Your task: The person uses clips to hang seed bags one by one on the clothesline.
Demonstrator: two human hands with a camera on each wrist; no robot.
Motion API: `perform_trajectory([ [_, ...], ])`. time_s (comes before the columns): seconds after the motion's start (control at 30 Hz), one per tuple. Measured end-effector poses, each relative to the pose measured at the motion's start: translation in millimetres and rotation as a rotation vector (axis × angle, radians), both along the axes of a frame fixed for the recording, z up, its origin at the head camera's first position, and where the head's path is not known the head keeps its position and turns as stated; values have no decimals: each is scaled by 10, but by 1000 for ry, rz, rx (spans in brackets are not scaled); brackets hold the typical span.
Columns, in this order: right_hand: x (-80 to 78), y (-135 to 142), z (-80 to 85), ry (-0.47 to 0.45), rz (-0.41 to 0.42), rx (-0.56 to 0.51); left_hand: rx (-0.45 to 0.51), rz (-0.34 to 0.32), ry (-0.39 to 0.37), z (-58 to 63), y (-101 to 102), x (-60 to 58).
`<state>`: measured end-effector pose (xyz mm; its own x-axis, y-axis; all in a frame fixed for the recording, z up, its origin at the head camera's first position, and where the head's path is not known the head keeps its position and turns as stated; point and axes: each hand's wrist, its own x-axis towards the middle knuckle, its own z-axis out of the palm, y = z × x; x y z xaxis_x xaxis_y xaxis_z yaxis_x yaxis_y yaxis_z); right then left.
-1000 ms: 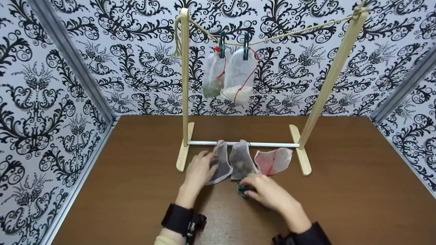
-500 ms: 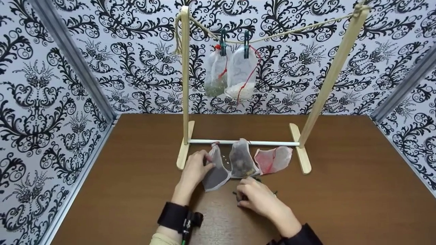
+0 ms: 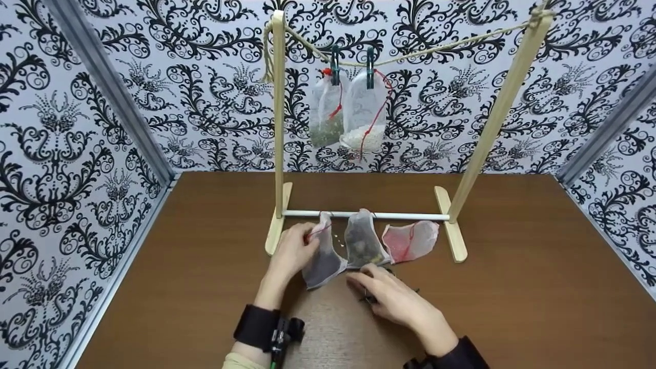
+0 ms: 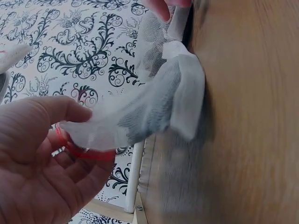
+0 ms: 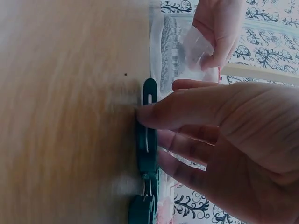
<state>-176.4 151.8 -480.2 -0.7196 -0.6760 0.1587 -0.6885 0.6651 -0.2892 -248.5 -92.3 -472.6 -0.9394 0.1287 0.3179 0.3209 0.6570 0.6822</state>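
Note:
My left hand [image 3: 291, 251] holds the upper part of a white mesh bag [image 3: 324, 269] with dark contents, lying leftmost in the row. In the left wrist view its thumb lies on the mesh, and the bag's red string [image 4: 88, 153] loops over the fingers. To the right, my right hand [image 3: 392, 296] is low over the table. Its thumb and fingers pinch a dark green clothespin [image 5: 146, 135], with another clothespin [image 5: 141, 210] beside it. A second mesh bag [image 3: 363, 241] with lumpy contents and a third bag [image 3: 412, 241] with pinkish contents lie alongside.
A wooden stand [image 3: 279, 128] carries a sagging rope [image 3: 446, 47]. Two mesh bags, one with greenish bits [image 3: 327, 125] and one with white grains [image 3: 365, 136], hang from it by green clothespins [image 3: 370, 69]. A white rod [image 3: 410, 217] joins the stand's feet behind the lying bags.
My left hand has taken hold of the leftmost bag and lifted its upper part, shifting it slightly left. My right hand has moved about over the clothespins and now pinches one.

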Motion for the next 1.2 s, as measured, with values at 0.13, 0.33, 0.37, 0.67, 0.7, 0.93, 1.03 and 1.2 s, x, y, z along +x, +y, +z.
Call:
perform_trajectory([
  [0.13, -19, -12, -16, 44, -24, 16, 7, 1, 49, 57, 5, 18],
  [0.33, -56, -56, -48, 117, -50, 46, 23, -68, 79, 137, 9, 45],
  [0.37, -59, -58, -53, 118, -52, 45, 23, -86, 81, 148, 12, 50],
  [0.67, -47, -32, -72, 158, 1, -6, 55, -95, 109, 244, 28, 101],
  [0.7, -42, -21, -65, 152, 13, -24, 60, -89, 112, 253, 31, 101],
  [0.93, -31, 41, 92, 36, -8, -126, 90, -50, 191, 288, 66, 105],
  [1.03, -42, 83, 169, 6, -20, -136, 72, -28, 210, 287, 70, 108],
  [1.2, -82, 169, 296, -89, -13, -137, -8, 26, 237, 282, 74, 117],
])
